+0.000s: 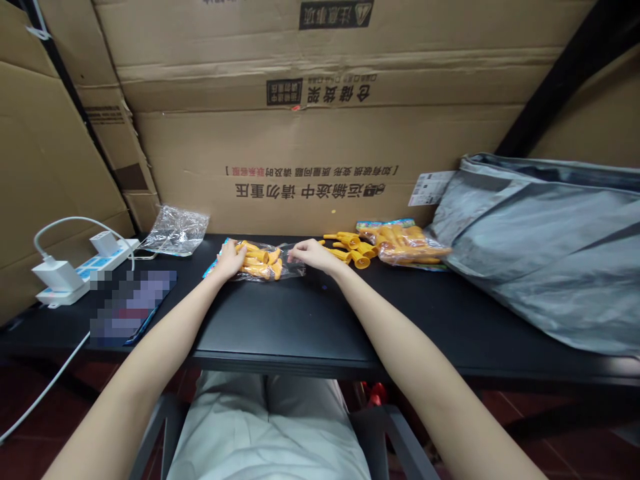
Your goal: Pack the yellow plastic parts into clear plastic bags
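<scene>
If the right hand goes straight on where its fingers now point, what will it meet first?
The right hand would probably first meet the clear end of the plastic bag, then the yellow pieces inside; exact depth is unclear.

The handled bag (pixel 261 272) is glossy clear plastic; the loose yellow pieces (pixel 367 251), smooth plastic. The worktop (pixel 280 320) looks satiny, the cardboard (pixel 300 140) matt.

Left arm (pixel 170 337) bare, stretched forward and slanting inward, left hand (pixel 230 260) palm down, thumb extended toward the right; right arm (pixel 400 337) bare, likewise reaching inward, right hand (pixel 316 256) turned in at the wrist, fingertips (pixel 292 254) gathered together
</scene>
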